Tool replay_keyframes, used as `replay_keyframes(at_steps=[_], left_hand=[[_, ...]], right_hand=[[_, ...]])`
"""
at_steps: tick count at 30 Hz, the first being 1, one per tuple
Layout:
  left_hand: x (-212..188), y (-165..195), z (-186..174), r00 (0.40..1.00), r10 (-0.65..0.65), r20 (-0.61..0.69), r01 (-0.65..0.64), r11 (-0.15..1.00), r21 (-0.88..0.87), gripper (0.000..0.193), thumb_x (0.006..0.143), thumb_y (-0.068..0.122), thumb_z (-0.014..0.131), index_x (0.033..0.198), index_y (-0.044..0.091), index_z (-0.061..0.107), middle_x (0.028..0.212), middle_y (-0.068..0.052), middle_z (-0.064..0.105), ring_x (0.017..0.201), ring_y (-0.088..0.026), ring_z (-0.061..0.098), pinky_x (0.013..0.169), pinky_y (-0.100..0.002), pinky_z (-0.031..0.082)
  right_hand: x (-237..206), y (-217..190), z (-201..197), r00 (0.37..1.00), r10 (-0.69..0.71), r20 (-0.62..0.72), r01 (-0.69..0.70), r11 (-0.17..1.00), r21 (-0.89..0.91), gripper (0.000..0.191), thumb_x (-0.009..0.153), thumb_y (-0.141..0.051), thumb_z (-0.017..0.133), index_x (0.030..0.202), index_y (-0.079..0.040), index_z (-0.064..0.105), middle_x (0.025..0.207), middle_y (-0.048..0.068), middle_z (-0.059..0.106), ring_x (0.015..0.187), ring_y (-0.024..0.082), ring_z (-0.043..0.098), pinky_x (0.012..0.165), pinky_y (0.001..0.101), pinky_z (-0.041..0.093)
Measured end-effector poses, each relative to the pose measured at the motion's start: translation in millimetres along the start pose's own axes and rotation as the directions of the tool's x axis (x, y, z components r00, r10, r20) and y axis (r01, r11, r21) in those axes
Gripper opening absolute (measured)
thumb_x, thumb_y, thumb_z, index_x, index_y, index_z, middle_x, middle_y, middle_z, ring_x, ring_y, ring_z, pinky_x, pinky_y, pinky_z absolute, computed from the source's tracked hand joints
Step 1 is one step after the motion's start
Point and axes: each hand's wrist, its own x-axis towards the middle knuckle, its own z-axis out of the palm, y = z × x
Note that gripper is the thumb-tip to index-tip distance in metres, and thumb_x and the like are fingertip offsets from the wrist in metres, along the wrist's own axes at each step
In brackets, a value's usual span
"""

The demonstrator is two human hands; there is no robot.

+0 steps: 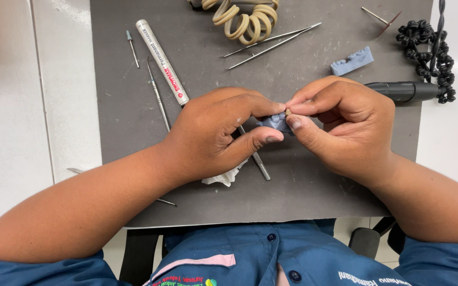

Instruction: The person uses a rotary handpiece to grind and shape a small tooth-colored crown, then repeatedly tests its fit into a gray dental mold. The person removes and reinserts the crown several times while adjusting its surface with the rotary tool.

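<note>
While my left hand (216, 132) is pinching the blue dental model (274, 122), my right hand's (340, 124) fingers are clamping a tiny tan piece (288, 112) against it, so I'm guessing fitting's mid-way.

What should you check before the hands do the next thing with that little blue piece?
1. Blue piece held by the left hand: ok, fingers and thumb pinch it.
2. Tiny tan bit in the right hand fingertips: ok, it touches the blue piece.
3. Whether the bit sits properly in place: cannot tell, fingers hide it.
4. Spare blue model lying apart on the grey mat: ok.
5. Black handpiece lying beside the right hand, not held: ok.
6. Tweezers lying free on the mat: ok.
</note>
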Motion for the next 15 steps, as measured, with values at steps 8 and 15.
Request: replay_keyframes(at_steps=[8,15], left_hand=[[-1.2,-1.1,1.2,0.999,0.045,-0.027,-0.045,0.999,0.007,0.032,0.1,0.025,0.081,0.123,0.006,0.068,0.116,-0.009,0.073,0.101,-0.022,0.074,0.086,-0.03,0.06],[-1.0,-0.5,1.7,0.996,0.086,-0.039,-0.084,0.995,0.057,0.032,0.099,0.025,0.082,0.122,0.008,0.068,0.116,-0.008,0.074,0.102,-0.022,0.073,0.087,-0.031,0.059]], right_hand=[[4.1,-0.6,-4.0,0.998,-0.058,0.034,0.06,0.996,-0.07,0.014,0.095,0.013,0.073,0.105,0.006,0.067,0.113,0.018,0.067,0.097,0.012,0.069,0.085,0.0219,0.06],[2.4,-3.9,-4.1,0.997,-0.068,0.026,0.071,0.992,-0.107,0.014,0.095,0.012,0.074,0.106,0.006,0.068,0.113,0.018,0.067,0.096,0.011,0.069,0.083,0.0204,0.058]])
